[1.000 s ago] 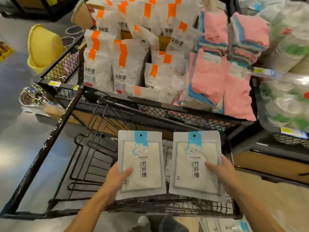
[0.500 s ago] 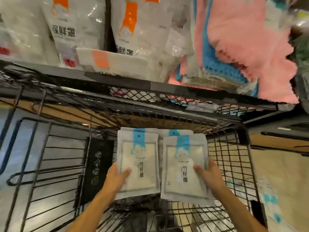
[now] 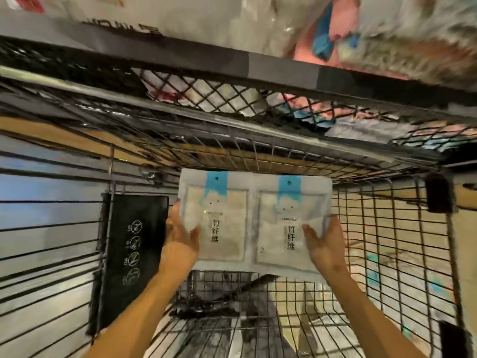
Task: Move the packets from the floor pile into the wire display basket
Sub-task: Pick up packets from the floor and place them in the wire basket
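2 white packets with blue header strips stand side by side, upright, inside the wire display basket (image 3: 387, 228), their inner edges touching or slightly overlapping. The left hand (image 3: 180, 241) grips the left packet (image 3: 219, 218) at its left edge, thumb across the front face and fingers curled behind it. The right hand (image 3: 326, 244) grips the right packet (image 3: 289, 228) at its right edge in the same way, thumb on the front, fingers round the back. Both forearms reach in from the near edge of the view, well apart from each other.

The packets sit toward the far side of the basket, their tops just below the far wire wall. Whether their lower edges rest on the basket floor cannot be told. Each packet carries dark vertical lettering down its front.

To the left of the left hand, a black panel with 4 round symbols (image 3: 134, 251) hangs on the wire frame. Above and beyond the basket runs a dark mesh shelf (image 3: 232, 96), with blurred white bags (image 3: 206, 19) and pink and blue cloths (image 3: 335, 40) on it.
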Demonstrator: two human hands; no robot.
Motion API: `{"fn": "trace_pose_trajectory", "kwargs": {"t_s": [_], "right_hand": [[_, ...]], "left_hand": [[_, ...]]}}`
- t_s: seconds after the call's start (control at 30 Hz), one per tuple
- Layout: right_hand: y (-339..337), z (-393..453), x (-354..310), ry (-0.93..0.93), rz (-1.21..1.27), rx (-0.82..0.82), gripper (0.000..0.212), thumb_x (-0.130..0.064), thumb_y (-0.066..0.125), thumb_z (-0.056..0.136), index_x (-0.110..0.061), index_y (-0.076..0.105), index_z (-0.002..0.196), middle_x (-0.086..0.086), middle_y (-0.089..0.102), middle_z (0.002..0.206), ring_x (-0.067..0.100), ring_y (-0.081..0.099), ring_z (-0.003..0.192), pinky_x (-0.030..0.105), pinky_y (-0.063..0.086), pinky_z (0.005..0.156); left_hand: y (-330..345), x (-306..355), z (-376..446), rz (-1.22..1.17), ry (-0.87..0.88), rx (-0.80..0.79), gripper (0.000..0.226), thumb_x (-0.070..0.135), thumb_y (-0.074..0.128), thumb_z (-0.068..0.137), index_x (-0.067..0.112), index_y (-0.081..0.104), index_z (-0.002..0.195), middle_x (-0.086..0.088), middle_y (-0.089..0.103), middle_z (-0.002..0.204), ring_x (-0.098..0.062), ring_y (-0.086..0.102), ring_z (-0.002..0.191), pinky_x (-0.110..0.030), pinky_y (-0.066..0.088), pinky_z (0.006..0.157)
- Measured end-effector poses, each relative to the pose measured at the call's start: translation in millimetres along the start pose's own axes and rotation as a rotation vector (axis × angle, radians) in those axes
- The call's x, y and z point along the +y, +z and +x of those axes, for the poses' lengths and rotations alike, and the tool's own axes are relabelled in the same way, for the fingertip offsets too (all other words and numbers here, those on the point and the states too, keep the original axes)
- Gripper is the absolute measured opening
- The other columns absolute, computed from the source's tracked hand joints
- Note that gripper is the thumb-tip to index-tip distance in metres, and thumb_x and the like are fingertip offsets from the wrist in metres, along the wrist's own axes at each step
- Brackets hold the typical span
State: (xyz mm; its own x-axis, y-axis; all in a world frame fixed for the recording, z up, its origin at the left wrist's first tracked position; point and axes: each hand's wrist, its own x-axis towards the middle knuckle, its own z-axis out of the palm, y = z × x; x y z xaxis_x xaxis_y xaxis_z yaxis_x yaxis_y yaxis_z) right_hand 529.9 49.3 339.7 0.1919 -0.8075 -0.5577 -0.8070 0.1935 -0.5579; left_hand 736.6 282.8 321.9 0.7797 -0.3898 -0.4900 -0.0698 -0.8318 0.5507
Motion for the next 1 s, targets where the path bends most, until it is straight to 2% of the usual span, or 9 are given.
{"fn": "trace_pose_trajectory", "kwargs": {"t_s": [0.07,0.1,0.17,0.23,0.3,0.43,0.53,0.67,1.0], "right_hand": [[6,0,-1,-0.011,-0.056,0.039,0.052,-0.016,0.076,0.089,-0.025,0.039,0.125,0.005,0.059,0.122,0.028,0.064,0.109,0.053,0.062,0.085],[8,-1,-4,-0.009,-0.095,0.045,0.057,-0.019,0.077,0.089,-0.024,0.037,0.129,0.006,0.055,0.125,0.028,0.062,0.111,0.052,0.061,0.088],[13,-2,-9,-0.015,-0.276,0.087,0.07,-0.031,0.076,0.09,-0.012,0.032,0.141,0.013,0.05,0.132,0.032,0.058,0.115,0.051,0.058,0.095],[16,-4,-12,-0.06,-0.523,0.15,0.085,-0.046,0.07,0.092,-0.003,0.026,0.149,0.02,0.048,0.135,0.036,0.054,0.12,0.051,0.051,0.101],[16,-5,-14,-0.113,-0.665,0.171,0.089,-0.055,0.062,0.094,-0.003,0.022,0.153,0.022,0.045,0.141,0.038,0.047,0.127,0.052,0.042,0.107],[-2,-6,-20,-0.23,-0.816,0.127,0.084,-0.062,0.046,0.097,-0.009,0.02,0.158,0.022,0.034,0.158,0.039,0.037,0.143,0.054,0.034,0.116],[-25,-19,-33,-0.333,-0.883,0.086,0.083,-0.065,0.033,0.099,-0.013,0.018,0.162,0.021,0.025,0.166,0.038,0.027,0.152,0.053,0.025,0.123],[-65,-43,-66,-0.404,-0.933,0.05,0.081,-0.068,0.023,0.101,-0.018,0.012,0.164,0.012,0.014,0.171,0.029,0.011,0.158,0.049,0.008,0.129],[-174,-130,-156,-0.57,-0.831,0.131,0.083,-0.074,0.03,0.097,-0.021,0.027,0.161,0.007,0.029,0.168,0.029,0.024,0.155,0.052,0.014,0.126]], "left_hand": [[10,-2,0,0.207,0.084,0.001,0.056,0.036,0.037,0.109,0.013,0.029,0.159,-0.03,0.051,0.141,-0.051,0.059,0.116,-0.053,0.054,0.09],[12,4,3,0.286,0.079,-0.057,0.055,0.031,0.035,0.109,0.012,0.027,0.16,-0.031,0.044,0.148,-0.051,0.051,0.129,-0.054,0.048,0.101],[19,8,6,0.415,-0.009,-0.177,0.06,0.023,0.032,0.11,0.017,0.007,0.164,-0.025,0.012,0.166,-0.044,0.016,0.153,-0.05,0.022,0.122],[22,12,6,0.468,-0.042,-0.145,0.062,0.029,0.026,0.109,0.022,-0.002,0.164,-0.017,-0.009,0.169,-0.036,-0.004,0.157,-0.047,0.009,0.126],[25,12,4,0.482,0.026,-0.086,0.063,0.036,0.022,0.108,0.02,-0.002,0.164,-0.012,-0.015,0.17,-0.032,-0.009,0.157,-0.047,0.006,0.126],[11,19,-1,0.614,0.168,-0.051,0.067,0.039,0.028,0.108,0.012,0.001,0.163,-0.017,-0.005,0.17,-0.034,0.003,0.158,-0.047,0.01,0.126],[-10,34,-11,0.65,0.232,-0.009,0.067,0.04,0.032,0.104,0.004,0.024,0.16,-0.022,0.018,0.167,-0.038,0.024,0.153,-0.051,0.023,0.123],[-50,76,-32,0.716,0.237,0.012,0.068,0.043,0.035,0.104,0.006,0.024,0.16,-0.02,0.022,0.166,-0.034,0.024,0.153,-0.051,0.027,0.123],[-157,188,-126,0.676,0.31,0.211,0.066,0.048,0.039,0.105,0.009,0.033,0.158,-0.018,0.036,0.161,-0.033,0.033,0.149,-0.049,0.029,0.121]]}}
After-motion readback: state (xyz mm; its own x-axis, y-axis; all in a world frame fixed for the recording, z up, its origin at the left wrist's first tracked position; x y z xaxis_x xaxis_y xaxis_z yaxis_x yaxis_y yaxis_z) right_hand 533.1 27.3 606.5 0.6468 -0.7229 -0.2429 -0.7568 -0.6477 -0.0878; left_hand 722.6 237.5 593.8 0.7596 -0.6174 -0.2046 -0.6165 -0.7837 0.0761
